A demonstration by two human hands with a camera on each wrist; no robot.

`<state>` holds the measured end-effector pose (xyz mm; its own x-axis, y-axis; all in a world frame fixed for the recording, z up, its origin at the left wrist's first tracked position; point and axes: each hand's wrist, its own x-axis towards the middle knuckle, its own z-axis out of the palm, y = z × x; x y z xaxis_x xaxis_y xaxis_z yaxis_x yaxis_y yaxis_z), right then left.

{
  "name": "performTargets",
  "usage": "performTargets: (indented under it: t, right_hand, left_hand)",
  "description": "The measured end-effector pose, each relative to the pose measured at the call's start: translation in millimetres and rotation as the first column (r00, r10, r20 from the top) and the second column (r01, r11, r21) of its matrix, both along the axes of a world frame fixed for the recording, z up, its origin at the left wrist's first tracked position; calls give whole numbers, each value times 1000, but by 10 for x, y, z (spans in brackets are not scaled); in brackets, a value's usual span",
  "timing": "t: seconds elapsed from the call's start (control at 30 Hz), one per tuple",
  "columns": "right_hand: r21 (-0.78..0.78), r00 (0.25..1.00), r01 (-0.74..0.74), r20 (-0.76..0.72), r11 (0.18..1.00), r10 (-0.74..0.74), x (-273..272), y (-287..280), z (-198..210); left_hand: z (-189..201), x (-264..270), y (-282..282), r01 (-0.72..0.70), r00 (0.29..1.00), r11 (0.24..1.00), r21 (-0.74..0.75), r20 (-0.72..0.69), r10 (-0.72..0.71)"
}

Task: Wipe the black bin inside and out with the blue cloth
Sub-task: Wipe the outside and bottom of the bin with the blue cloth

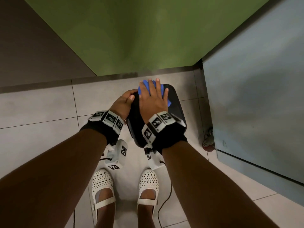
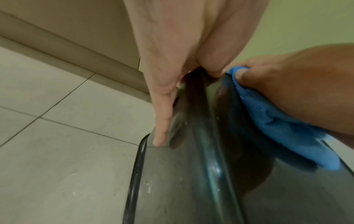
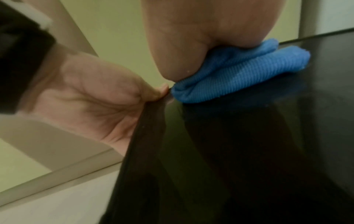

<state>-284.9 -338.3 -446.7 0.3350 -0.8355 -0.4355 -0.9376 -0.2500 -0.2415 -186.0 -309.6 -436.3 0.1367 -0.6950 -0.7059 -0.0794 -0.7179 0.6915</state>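
The black bin (image 1: 176, 111) lies tipped on the tiled floor in front of my feet, a smooth outer face turned up. My right hand (image 1: 153, 102) lies flat on that face with fingers spread and presses the folded blue cloth (image 1: 150, 85) near the bin's far end. In the right wrist view the cloth (image 3: 239, 78) is bunched under my palm on the glossy bin (image 3: 249, 151). My left hand (image 1: 122, 104) grips the bin's far left edge, fingers curled over it. The left wrist view shows the thumb (image 2: 161, 121) along the bin (image 2: 182, 181).
A green wall (image 1: 131, 38) stands just beyond the bin. A grey cabinet (image 1: 255, 96) on a castor (image 1: 208, 142) stands close on the right. My white shoes (image 1: 102, 186) are just behind the bin, with a cable (image 1: 166, 199) trailing on the floor.
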Motion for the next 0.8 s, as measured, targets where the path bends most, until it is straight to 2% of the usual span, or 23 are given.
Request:
performTargets:
  t: [0.07,0.13,0.17,0.23,0.27,0.3,0.33,0.37,0.43,0.5,0.57,0.67,0.77,0.8]
  right_hand:
    - [23,995,101,-22,995,-100,-80,-41,23]
    - [42,958,286,-25,957,-285,-189,-17,56]
    - [59,910,414,-16,908,-414,-233,36,66]
    - [61,742,669,-4,741,-670,-267,192,52]
    - [49,659,752,-17,657,-752,-258,272,35]
    - [32,613,790,-40,612,-789,-240,326,24]
    - [19,608,793,-56,608,-792,-226,340,17]
    - [19,634,773,-57,634,-772,-227,309,10]
    - [12,740,673,-40,740,-672,-272,173,8]
    - [1,869,494,-27,870,-493,-349,18,14]
    - [3,959,283,-26,959,-283,-400,-90,35]
    - [29,999,33,12,999,-33,-392,-153,89]
    - [76,982,-190,28,979,188,-318,-100,114]
    - [71,974,-227,28,971,226,-296,-78,107]
  left_hand:
    - [5,-21,16,-37,999,999,3,8,37]
    - [9,-31,26,-61,998,998,-7,27,61]
    - [6,-37,30,-75,996,997,-8,42,76]
    - [15,-42,31,-96,993,995,-17,73,97]
    - [29,-46,33,-96,992,995,-17,84,97]
    - [43,-54,36,-98,991,995,-11,86,98]
    - [56,-59,47,-107,991,994,3,79,106]
    - [67,-56,72,-131,990,991,28,55,129]
    - [75,-36,170,-215,974,969,120,-40,221]
    - [56,-29,303,-242,961,950,195,-87,263]
    - [58,-43,455,-238,963,944,230,-73,260]
    - [45,-29,655,-181,980,917,354,-8,197]
    - [33,56,729,10,997,875,484,66,-48]
    - [36,89,693,7,994,888,459,94,-56]
